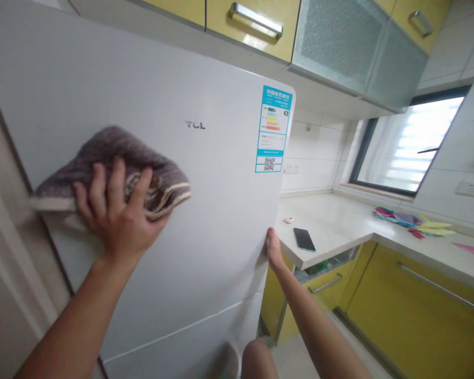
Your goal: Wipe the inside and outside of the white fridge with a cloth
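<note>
A folded grey-brown cloth (114,142) with a pale edge lies against the white refrigerator door (205,210), on its left part. My left hand (120,216) holds this cloth flat to the door, its fingers spread across it. At the door's right edge is my right hand (274,247), its thumb side showing and the other fingers mostly hidden; it grips that edge. A blue and white energy label (272,129) is stuck near the door's upper right corner, and a TCL logo (195,125) sits at upper middle.
To the right, a white counter (339,210) bears a dark phone (304,239), a small pale object (288,220) and several coloured cloths (414,221). Yellow cabinets (411,305) stand below it; others (253,26) hang above. A knee (258,360) shows at the bottom.
</note>
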Tool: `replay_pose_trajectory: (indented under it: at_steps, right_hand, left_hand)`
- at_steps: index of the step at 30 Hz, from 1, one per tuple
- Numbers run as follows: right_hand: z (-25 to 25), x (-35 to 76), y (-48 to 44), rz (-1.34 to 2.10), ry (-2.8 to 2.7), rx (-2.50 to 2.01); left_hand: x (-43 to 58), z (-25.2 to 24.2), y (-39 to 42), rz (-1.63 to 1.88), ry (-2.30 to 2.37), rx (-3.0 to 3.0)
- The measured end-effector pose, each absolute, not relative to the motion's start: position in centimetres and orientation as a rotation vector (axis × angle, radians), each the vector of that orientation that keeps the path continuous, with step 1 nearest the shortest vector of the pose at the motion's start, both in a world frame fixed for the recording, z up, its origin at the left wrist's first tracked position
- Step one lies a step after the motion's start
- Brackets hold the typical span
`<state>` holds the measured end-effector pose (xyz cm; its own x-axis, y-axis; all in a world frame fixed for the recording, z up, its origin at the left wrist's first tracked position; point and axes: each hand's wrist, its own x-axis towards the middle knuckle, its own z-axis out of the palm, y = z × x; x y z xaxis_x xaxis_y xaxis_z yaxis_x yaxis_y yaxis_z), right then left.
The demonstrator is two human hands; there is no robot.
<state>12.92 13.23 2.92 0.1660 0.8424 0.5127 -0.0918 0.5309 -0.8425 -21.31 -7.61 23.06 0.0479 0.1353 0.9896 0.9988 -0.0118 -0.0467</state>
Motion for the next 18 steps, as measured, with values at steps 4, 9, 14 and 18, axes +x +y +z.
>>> replay_pose_trajectory:
  at_steps: [4, 9, 14, 18]
  right_hand:
    - [2.8, 13.0, 13.3, 0.771, -1.234, -0.772]
    - [3.3, 12.9, 13.0, 0.811, -1.231, -0.786]
    - [3.8, 13.0, 12.6, 0.82, -1.221, -0.777]
    - [3.6, 13.1, 12.8, 0.838, -1.212, -0.761]
  left_hand:
    - [-15.6, 29.0, -4.4, -1.04, -1.159, -1.635]
    - [-11.0, 18.0, -3.1, -0.56, -1.064, -2.01]
    - [-15.8, -3.0, -7.4, -0.409, -1.257, -2.11]
    - [-23.4, -12.1, -10.4, -0.647, -1.515, -2.041]
